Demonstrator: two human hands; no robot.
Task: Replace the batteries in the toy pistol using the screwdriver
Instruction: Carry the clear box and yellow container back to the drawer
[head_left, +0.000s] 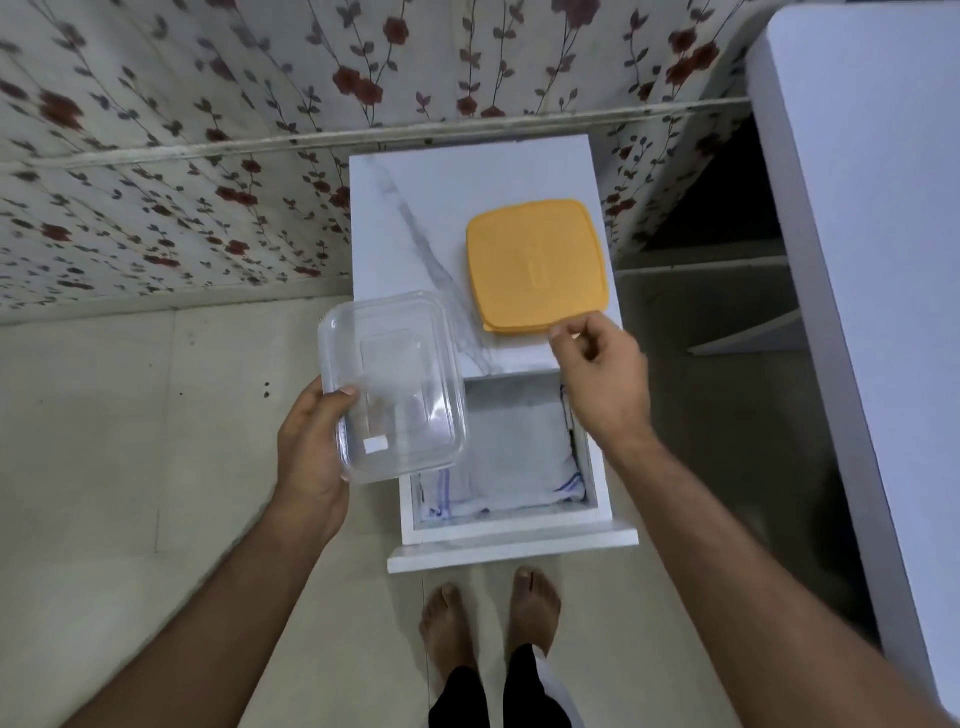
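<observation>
My left hand (311, 447) grips a clear, empty plastic container (395, 384) by its left side and holds it over the front left of a small white cabinet (405, 208). A yellow square lid (535, 265) lies flat on the cabinet top. My right hand (602, 374) pinches the lid's near corner between thumb and forefinger. No toy pistol, screwdriver or batteries show in this view.
The cabinet's top drawer (514, 525) is pulled open toward me, with a folded white cloth (519, 457) inside. My bare feet (488, 618) stand just in front of it. A white table (872, 208) fills the right side. A flowered curtain hangs behind.
</observation>
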